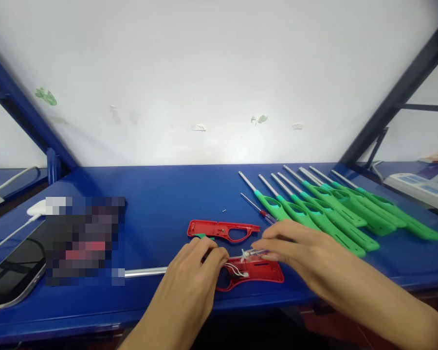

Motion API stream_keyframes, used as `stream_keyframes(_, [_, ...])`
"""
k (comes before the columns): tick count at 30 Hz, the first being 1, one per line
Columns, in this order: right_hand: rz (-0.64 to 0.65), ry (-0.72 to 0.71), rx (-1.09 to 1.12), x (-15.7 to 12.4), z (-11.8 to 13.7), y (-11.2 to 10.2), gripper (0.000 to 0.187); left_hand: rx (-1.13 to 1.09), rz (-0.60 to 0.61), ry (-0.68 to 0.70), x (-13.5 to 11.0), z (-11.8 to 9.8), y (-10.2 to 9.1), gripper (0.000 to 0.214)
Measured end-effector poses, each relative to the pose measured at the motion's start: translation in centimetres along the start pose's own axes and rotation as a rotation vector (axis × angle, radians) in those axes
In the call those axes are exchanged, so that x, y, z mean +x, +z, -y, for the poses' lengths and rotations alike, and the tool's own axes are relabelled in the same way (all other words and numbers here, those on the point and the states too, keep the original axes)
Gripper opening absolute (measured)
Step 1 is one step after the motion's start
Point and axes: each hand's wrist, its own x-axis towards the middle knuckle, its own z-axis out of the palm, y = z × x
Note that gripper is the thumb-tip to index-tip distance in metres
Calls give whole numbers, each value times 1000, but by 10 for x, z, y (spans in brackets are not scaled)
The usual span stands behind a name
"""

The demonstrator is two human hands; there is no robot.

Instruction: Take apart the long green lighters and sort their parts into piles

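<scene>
An opened red utility lighter body (264, 272) lies at the front of the blue bench, with white wires (234, 268) exposed inside. Its metal tube (146, 272) runs out to the left. My left hand (195, 267) is closed over the body's left part, fingers bent down; the fingertips are partly hidden. A clear part with a white fitting, looking like the fuel tank (253, 253), is pinched in my right hand (299, 248) just over the body's right part. Behind my hands lies the red other shell half (222, 229), and a small green piece (202, 236) shows beside my left fingers.
Several green utility lighters (336, 204) lie in a row at the right. A screwdriver (259, 209) rests beside them, and a tiny screw (224, 210) lies behind the shell half. At left are a phone (16, 267) and a white charger (36, 208). Blue frame posts (29, 102) flank the bench.
</scene>
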Motion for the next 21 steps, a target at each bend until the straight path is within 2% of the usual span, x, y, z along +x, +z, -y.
stream_keyframes(8, [-10, 1, 5, -3, 0, 1, 41, -15, 14, -10, -1, 0, 0, 28])
stream_keyframes(15, [-15, 16, 35, 0, 3, 0, 34, -37, 17, -10, 0, 0, 0, 27])
stream_keyframes(21, [6, 17, 45, -4, -3, 0, 38, -41, 17, -9, 0, 0, 0, 26])
